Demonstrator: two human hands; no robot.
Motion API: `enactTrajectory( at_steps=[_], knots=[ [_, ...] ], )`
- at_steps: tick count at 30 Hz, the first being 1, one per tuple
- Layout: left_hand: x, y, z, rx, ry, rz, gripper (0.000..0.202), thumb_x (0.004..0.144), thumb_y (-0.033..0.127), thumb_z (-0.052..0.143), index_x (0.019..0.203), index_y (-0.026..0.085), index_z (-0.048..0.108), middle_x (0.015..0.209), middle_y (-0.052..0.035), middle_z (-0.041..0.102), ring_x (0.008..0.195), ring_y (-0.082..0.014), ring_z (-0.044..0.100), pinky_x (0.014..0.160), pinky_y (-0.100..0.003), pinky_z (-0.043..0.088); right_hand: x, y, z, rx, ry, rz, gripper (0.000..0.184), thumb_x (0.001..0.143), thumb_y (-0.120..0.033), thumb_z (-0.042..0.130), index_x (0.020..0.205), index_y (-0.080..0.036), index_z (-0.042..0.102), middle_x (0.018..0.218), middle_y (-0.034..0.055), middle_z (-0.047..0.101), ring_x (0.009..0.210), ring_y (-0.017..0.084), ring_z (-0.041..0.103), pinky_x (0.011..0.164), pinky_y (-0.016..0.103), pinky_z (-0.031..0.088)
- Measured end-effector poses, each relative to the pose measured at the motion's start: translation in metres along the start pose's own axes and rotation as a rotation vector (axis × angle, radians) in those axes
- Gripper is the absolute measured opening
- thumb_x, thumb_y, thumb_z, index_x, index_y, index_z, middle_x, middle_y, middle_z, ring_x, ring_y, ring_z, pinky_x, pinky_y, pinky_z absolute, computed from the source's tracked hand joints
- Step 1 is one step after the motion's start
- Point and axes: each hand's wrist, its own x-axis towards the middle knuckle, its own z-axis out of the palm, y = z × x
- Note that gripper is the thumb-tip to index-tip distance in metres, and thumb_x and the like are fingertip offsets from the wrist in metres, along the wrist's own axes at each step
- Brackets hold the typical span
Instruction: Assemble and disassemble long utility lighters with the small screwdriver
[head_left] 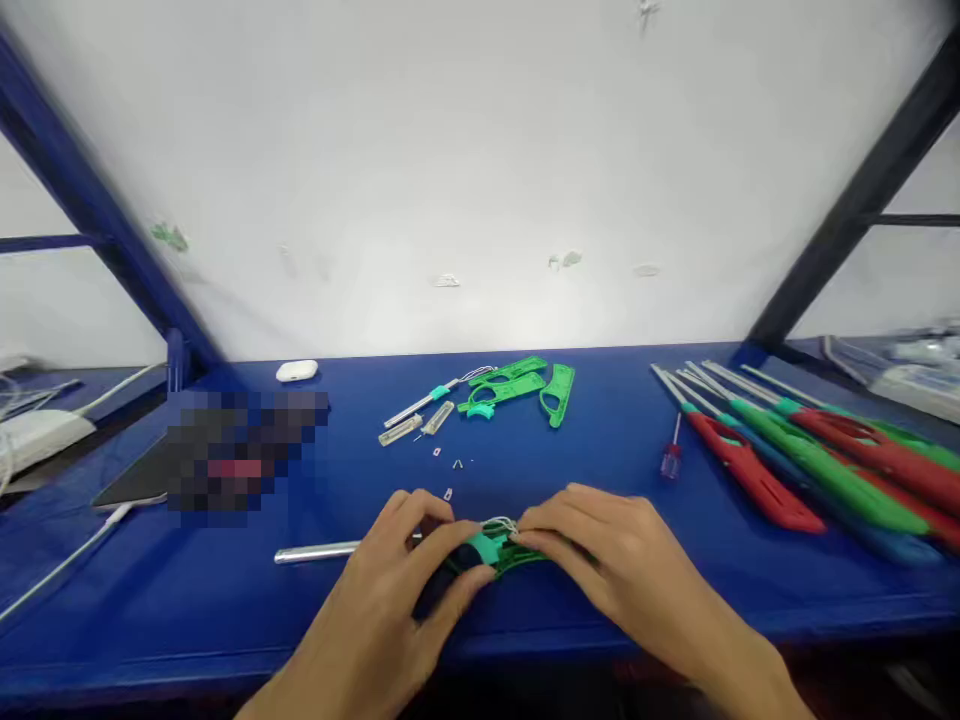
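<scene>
Near the front edge of the blue table, my left hand (420, 570) pinches the turquoise trigger part (489, 546) of a half-open long-nosed lighter between thumb and index finger. The lighter's silver tube (316, 552) sticks out to the left from behind that hand. My right hand (600, 535) has its fingertips closed at the right side of the lighter's green shell (517, 560), next to a loop of thin pale wire (499, 524). What exactly these fingertips grip is partly hidden.
Beyond my hands lie green handle shells (510, 385), another silver tube (412, 409), clear fuel tanks (401, 430) and small screws (458, 464). To the right are a small screwdriver (671, 460) and several assembled lighters (750, 475). A white earbud case (297, 371) sits back left.
</scene>
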Motion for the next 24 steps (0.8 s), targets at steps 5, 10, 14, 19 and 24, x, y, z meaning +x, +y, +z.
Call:
enactTrajectory(
  at_steps=[5, 10, 14, 19, 24],
  knots=[
    [-0.0007, 0.0021, -0.0015, 0.003, 0.019, -0.001, 0.021, 0.107, 0.025, 0.059, 0.126, 0.026, 0.068, 0.107, -0.0035, 0.065, 0.096, -0.0215, 0.066, 0.091, -0.04, 0.058, -0.0008, 0.0, 0.0002, 0.019, 0.038, -0.023, 0.01, 0.108, -0.025, 0.059, 0.104, -0.026, 0.069, 0.098, -0.006, 0.08, 0.08, 0.014, 0.07, 0.077, 0.027, 0.049],
    [-0.0009, 0.0028, -0.0021, 0.003, 0.002, -0.039, 0.024, 0.106, 0.025, 0.06, 0.128, 0.027, 0.069, 0.109, -0.0045, 0.065, 0.096, -0.0228, 0.064, 0.086, -0.039, 0.059, -0.0004, 0.0008, -0.0007, 0.025, 0.037, -0.034, 0.009, 0.106, -0.023, 0.061, 0.106, -0.026, 0.069, 0.101, -0.0069, 0.08, 0.082, 0.013, 0.071, 0.077, 0.026, 0.049],
    [-0.0011, 0.0023, 0.0011, 0.019, -0.003, -0.009, 0.024, 0.107, 0.024, 0.058, 0.129, 0.023, 0.068, 0.108, -0.006, 0.066, 0.094, -0.0234, 0.064, 0.087, -0.043, 0.059, -0.0008, 0.0009, -0.0013, 0.021, 0.028, -0.043, 0.009, 0.107, -0.022, 0.061, 0.106, -0.026, 0.069, 0.099, -0.0064, 0.08, 0.081, 0.013, 0.071, 0.076, 0.027, 0.049],
    [-0.0022, 0.0008, 0.0031, 0.005, -0.001, 0.004, 0.026, 0.107, 0.021, 0.058, 0.132, 0.023, 0.065, 0.11, -0.0057, 0.066, 0.095, -0.0226, 0.066, 0.097, -0.048, 0.057, -0.0016, 0.0007, -0.0019, 0.029, 0.033, -0.037, 0.009, 0.106, -0.021, 0.061, 0.107, -0.025, 0.068, 0.099, -0.0062, 0.079, 0.08, 0.012, 0.069, 0.073, 0.026, 0.049],
    [-0.0002, 0.0016, 0.0001, -0.06, -0.027, 0.004, 0.02, 0.106, 0.021, 0.06, 0.125, 0.026, 0.066, 0.108, -0.0028, 0.068, 0.096, -0.021, 0.066, 0.089, -0.038, 0.059, -0.0015, 0.0019, -0.0022, 0.034, 0.021, -0.041, 0.01, 0.106, -0.019, 0.06, 0.108, -0.026, 0.068, 0.1, -0.0067, 0.079, 0.08, 0.012, 0.069, 0.074, 0.026, 0.049]
  ],
)
